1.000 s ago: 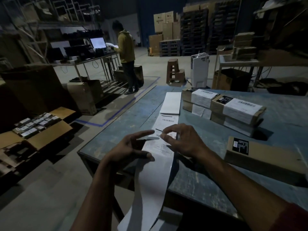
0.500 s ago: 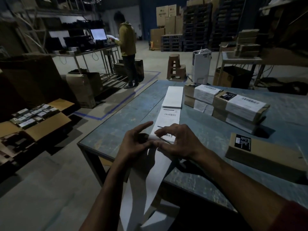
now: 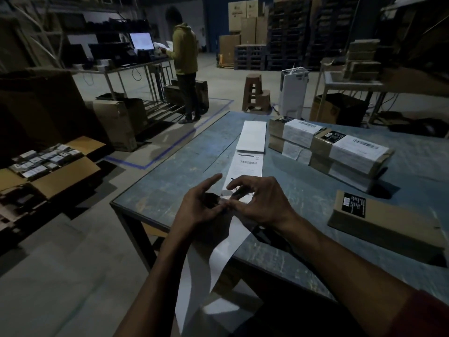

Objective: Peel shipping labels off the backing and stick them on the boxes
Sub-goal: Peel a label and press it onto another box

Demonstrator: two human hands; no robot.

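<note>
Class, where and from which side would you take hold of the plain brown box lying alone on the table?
Probably across the narrow width of the brown box, from above: it lies flat and long, top face bare, nothing beside it on the table.

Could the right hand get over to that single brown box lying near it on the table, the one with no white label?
Probably yes. The unlabelled box lies alone on the table, on the right hand's side, with bare tabletop between. But both hands are pinching the label strip, so it must let go first.
</note>
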